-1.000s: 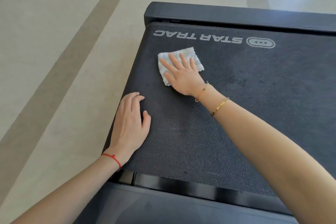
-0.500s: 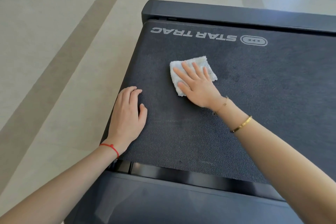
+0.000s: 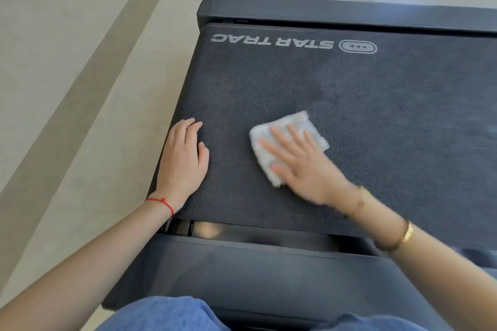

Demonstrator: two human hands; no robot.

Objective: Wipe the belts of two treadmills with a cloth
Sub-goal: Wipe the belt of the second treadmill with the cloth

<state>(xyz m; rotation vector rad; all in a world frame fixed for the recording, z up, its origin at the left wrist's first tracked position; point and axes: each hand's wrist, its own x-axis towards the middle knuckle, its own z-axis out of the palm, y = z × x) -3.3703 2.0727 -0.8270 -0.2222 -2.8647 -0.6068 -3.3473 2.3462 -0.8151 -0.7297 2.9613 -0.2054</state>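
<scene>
Nearest my camera, blue-clad knees [image 3: 166, 314] sit against the treadmill's dark frame [image 3: 242, 266]. Beyond it, my left hand [image 3: 183, 161], a red string [image 3: 161, 203] at its wrist, rests flat on the belt [image 3: 376, 105] near its left edge, fingers straight and together. Just beside it, my right hand [image 3: 304, 166], blurred, presses spread fingers on a folded white cloth [image 3: 285, 142] lying mid-belt. Farther off, the STAR TRAC lettering [image 3: 271, 41] reads upside down before the pale floor [image 3: 80, 62].
</scene>
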